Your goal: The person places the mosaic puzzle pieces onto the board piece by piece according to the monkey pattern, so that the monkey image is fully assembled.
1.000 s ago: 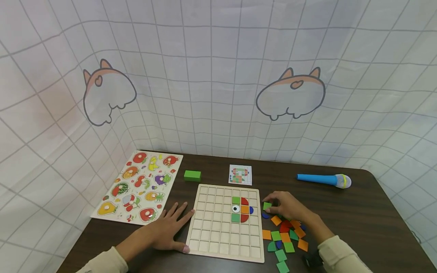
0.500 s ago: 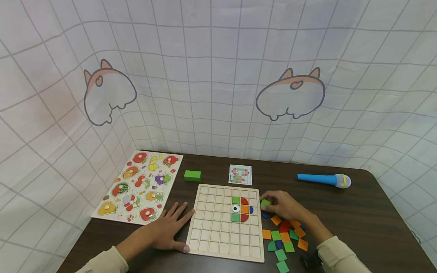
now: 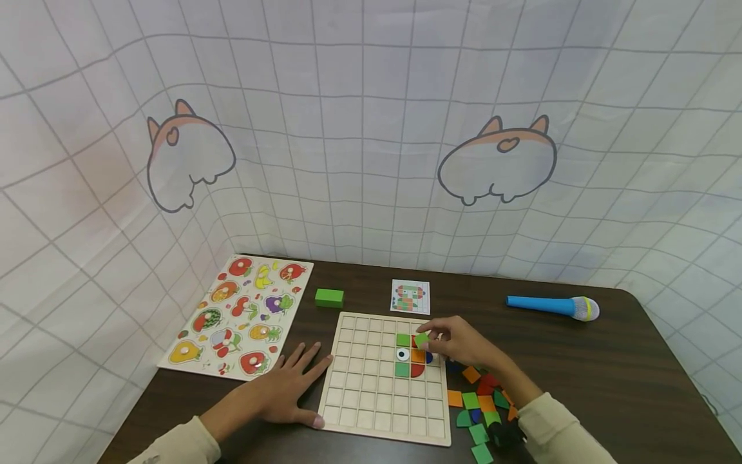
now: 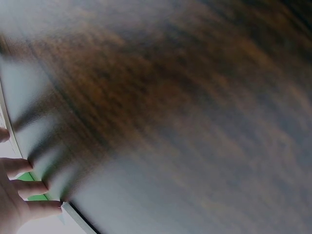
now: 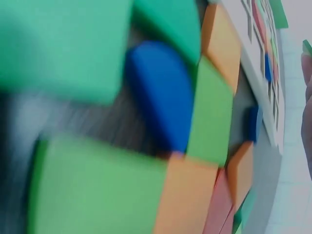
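Note:
My right hand (image 3: 455,340) pinches a light green square tile (image 3: 422,340) between thumb and fingers, over the right part of the wooden grid board (image 3: 359,393). Under it on the board sit a round eye tile (image 3: 402,354), an orange square (image 3: 417,356), green squares and red rounded tiles; the upper red one is partly covered. In the right wrist view the fingers (image 5: 307,105) show at the right edge, with a sliver of green at their tip. My left hand (image 3: 290,390) lies flat with fingers spread, fingertips and thumb at the board's left edge.
Loose tiles (image 3: 485,403) in orange, green, red and blue lie right of the board. Behind it are a pattern card (image 3: 410,297) and a green block (image 3: 329,298). A fruit puzzle board (image 3: 237,316) stands left, a toy microphone (image 3: 551,307) back right.
My right hand has picked the light green tile up from beside the board and carried it left over the grid. The left hand stays in place.

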`<state>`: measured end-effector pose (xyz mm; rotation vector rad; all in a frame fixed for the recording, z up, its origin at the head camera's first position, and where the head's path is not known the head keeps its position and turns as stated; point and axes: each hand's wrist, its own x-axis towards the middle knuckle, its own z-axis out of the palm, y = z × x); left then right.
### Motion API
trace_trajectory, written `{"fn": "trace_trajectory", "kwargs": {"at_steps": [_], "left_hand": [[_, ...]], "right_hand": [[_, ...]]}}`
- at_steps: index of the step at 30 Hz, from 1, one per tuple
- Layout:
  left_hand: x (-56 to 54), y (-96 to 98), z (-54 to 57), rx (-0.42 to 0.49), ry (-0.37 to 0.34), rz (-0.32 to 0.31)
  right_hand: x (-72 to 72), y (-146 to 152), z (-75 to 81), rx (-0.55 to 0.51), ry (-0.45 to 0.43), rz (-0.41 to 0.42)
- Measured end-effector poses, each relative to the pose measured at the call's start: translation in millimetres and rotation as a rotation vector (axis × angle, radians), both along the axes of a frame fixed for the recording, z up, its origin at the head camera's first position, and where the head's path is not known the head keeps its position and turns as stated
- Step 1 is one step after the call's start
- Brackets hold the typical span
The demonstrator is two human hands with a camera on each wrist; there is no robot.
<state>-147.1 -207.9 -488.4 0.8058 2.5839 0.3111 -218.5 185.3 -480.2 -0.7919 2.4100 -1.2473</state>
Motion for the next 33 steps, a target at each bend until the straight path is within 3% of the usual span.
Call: {"fn": "trace_trajectory", "kwargs": {"at_steps": [8,22,33], "left_hand": [[-0.5,-0.4,-0.3,0.0,-0.001,-0.001],[0.6,-1.3,0.7,0.002,0.011,-0.01],[-0.4,-1.6,-1.9,0.006,0.01,-0.006]], "right_hand": [[-3.5,-26.2,-2.3,-0.061,-0.033,0.017],[-6.8,-53.7,-9.7,-0.01,-0.035,-0.113],[-6.8,-65.2,-12.2,-0.019,-0.092,-0.126]]}}
